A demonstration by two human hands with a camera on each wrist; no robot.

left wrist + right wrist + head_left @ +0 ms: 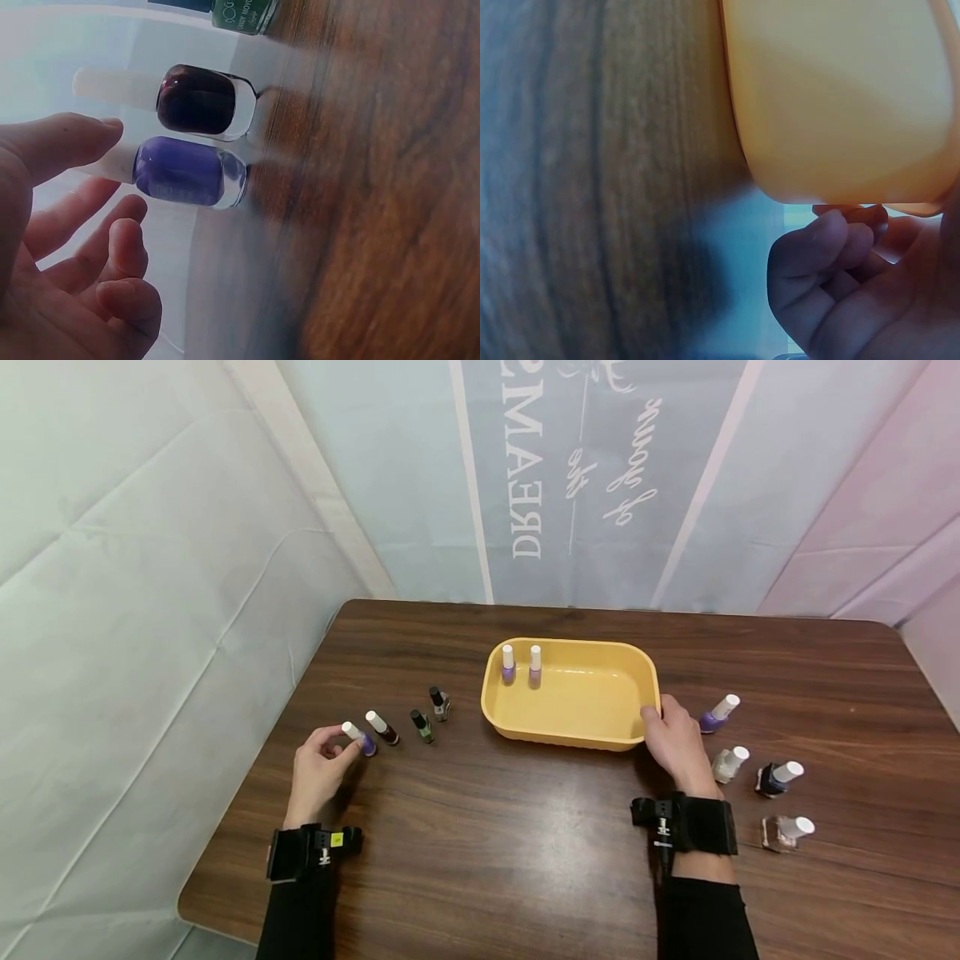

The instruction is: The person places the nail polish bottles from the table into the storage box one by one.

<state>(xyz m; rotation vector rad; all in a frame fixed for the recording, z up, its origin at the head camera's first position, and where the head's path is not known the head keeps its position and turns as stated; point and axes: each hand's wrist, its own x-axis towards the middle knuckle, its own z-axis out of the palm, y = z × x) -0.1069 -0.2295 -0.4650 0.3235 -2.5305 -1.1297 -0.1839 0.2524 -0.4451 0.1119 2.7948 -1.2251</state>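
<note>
At the left side of the table, my left hand point(318, 772) pinches the white cap of a purple nail polish bottle point(367, 744) between thumb and forefinger. In the left wrist view that purple bottle point(184, 171) stands upright on the wood, beside a dark red nail polish bottle point(199, 101) with a white cap. My right hand point(675, 742) grips the right end of a yellow tray point(570, 739), thumb over the rim. Inside the tray, at its left end, stand a purple bottle point(508, 672) and a pale lilac bottle point(535, 675).
Right of the dark red bottle stand a green bottle point(423, 729) and a clear-looking bottle point(442, 706), both black-capped. Several white-capped bottles stand beyond my right hand, among them a purple one point(712, 721) and a dark one point(771, 781). Curtains hang behind the table point(480, 860).
</note>
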